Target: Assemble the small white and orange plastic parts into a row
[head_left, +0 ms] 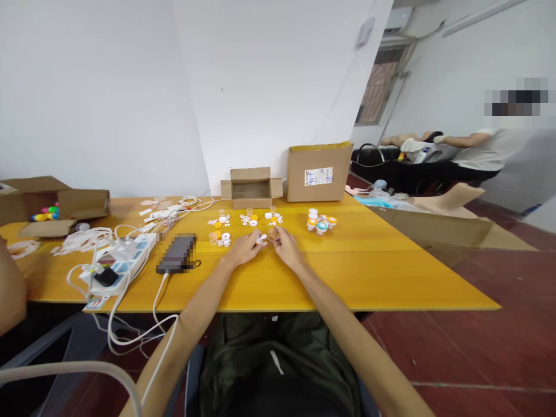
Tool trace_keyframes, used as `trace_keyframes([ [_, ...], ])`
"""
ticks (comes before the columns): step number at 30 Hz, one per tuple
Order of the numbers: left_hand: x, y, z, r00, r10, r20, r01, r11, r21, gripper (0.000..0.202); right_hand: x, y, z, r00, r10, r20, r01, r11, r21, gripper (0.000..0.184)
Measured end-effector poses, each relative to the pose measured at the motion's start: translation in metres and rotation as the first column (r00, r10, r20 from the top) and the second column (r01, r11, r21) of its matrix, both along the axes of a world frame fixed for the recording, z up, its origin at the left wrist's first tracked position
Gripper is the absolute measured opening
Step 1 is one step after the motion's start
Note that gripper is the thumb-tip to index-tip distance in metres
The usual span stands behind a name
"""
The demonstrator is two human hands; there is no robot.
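Head view: at centre of frame, over tabletop (391,278), left hand (247,249) in near-closed pinch grip, apparently on small white part (261,237). Just beside, right hand (285,245) with fingers curled at clear cup (272,234); whether actually gripped, cannot tell. Right of centre: cluster of capped pieces (321,226), seemingly done. Above and left of hands: four groups of loose parts (218,225), white and orange, seemingly not yet joined. Judged partway along, with more left loose than finished uncertain.

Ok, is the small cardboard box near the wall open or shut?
Open: the small cardboard box has its flaps spread outward, and its inside shows.
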State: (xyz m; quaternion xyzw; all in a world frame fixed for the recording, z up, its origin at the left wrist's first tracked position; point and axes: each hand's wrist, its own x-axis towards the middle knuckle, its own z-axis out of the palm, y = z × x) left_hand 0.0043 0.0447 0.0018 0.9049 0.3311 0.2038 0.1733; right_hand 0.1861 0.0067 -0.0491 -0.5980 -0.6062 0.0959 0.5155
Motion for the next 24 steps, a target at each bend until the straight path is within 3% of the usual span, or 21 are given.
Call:
trace_keyframes([
  [7, -0.002, -0.002, 0.001, 0.999, 0.001, -0.045, 0.000, 1.000, 0.026, 0.025, -0.003, 0.001, 0.000, 0.987, 0.003, -0.162, -0.006, 1.000, -0.018, 0.037],
  [12, -0.002, -0.002, 0.002, 1.000, -0.015, -0.016, 0.016, 0.999, 0.029, 0.025, -0.005, -0.008, 0.012, 0.987, -0.017, -0.160, 0.028, 0.998, 0.063, 0.011],
  [18, -0.001, -0.002, 0.000, 0.998, -0.059, 0.035, 0.058, 0.998, 0.019, 0.017, -0.017, -0.019, 0.027, 0.974, 0.179, -0.135, -0.171, 0.983, 0.072, 0.017],
  [24, -0.001, -0.002, 0.001, 0.993, -0.105, 0.046, 0.104, 0.994, 0.023, 0.015, -0.017, -0.016, 0.024, 0.950, 0.264, -0.166, -0.268, 0.963, -0.004, 0.012],
])
